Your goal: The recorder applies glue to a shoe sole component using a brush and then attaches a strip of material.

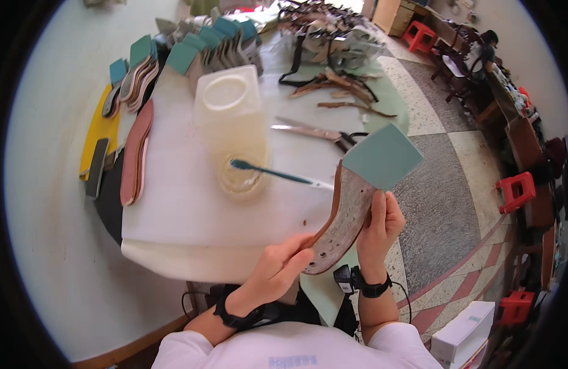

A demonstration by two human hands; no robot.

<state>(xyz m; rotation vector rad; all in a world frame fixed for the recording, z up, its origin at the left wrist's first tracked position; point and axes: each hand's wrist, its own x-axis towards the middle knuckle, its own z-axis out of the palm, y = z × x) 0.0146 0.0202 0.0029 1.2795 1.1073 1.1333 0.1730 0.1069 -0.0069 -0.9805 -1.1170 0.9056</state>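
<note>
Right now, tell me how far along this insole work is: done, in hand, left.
Done, it seems: insoles with teal pads stand stacked at the bench's far edge. In hand: the left hand and right hand hold a brown perforated insole with a teal square pad at its upper end; the teal brush rests across the glue tub. Left: bare pink insoles lie piled at the left.

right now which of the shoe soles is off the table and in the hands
The perforated brown sole with the teal square piece on its upper end, held by both hands; the other soles lie stacked along the table's far-left side.
</note>
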